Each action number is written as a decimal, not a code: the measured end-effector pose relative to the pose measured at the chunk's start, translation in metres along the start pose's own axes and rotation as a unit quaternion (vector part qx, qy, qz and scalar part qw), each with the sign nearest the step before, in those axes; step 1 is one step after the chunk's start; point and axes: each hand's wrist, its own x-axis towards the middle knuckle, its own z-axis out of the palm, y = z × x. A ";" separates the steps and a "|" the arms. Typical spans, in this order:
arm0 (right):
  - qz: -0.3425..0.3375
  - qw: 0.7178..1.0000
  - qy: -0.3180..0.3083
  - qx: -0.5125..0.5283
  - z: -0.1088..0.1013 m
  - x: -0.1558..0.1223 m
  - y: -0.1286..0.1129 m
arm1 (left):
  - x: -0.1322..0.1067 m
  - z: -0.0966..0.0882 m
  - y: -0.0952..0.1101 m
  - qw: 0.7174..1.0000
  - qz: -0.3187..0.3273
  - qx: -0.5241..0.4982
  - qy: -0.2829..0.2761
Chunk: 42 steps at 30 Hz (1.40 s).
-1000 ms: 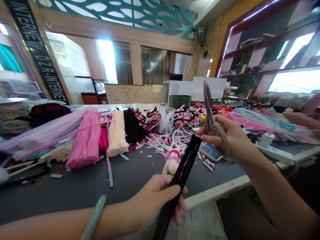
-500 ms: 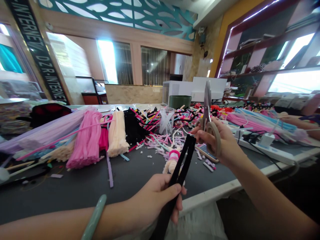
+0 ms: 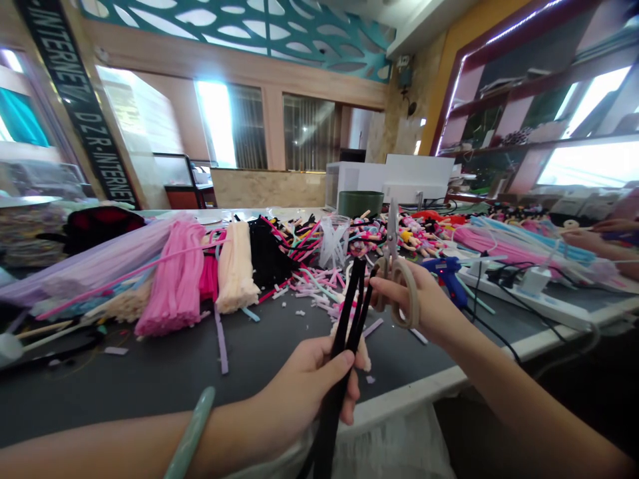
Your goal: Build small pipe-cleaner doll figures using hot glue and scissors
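My left hand (image 3: 312, 379) grips a bundle of long black chenille stems (image 3: 347, 326) near the table's front edge, with a green bangle (image 3: 190, 432) on the wrist. My right hand (image 3: 424, 299) is shut on beige-handled scissors (image 3: 397, 279), whose closed blades point up. The scissors sit just right of the top of the black stems, apparently not touching them. Behind the stems, a small pink-wrapped figure (image 3: 362, 352) is partly hidden.
Pink, lilac, cream and black chenille bundles (image 3: 174, 279) lie left on the grey table (image 3: 150, 372). Cut scraps, a clear cup (image 3: 333, 241) and a green bowl (image 3: 360, 203) stand behind. A blue glue gun (image 3: 444, 276), power strip (image 3: 529, 293) and a co-worker's hand (image 3: 584, 239) are right.
My right hand has moved left and lower with the scissors, closer to the black stems. The stems now stand more upright. A blue glue gun shows right of my right hand.
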 end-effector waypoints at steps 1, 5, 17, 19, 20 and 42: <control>0.012 1.000 -0.010 0.001 0.002 -0.001 0.000 | 0.000 0.000 -0.001 1.000 0.000 0.004 0.000; 0.017 1.000 -0.004 0.021 0.009 -0.005 0.000 | 0.001 -0.001 -0.002 1.000 0.002 0.025 -0.004; -0.011 0.998 0.027 0.053 0.012 -0.004 0.000 | 0.001 -0.001 -0.006 0.999 -0.020 0.006 -0.024; -0.011 0.998 0.017 0.066 0.012 -0.004 0.002 | 0.003 -0.003 -0.008 0.999 -0.010 -0.001 -0.034; -0.010 0.997 0.012 0.073 0.012 -0.004 0.003 | 0.005 -0.003 -0.008 0.999 -0.004 -0.003 -0.038; -0.007 0.996 -0.044 0.077 0.025 -0.008 0.005 | 0.019 0.004 0.005 0.992 0.110 0.058 0.029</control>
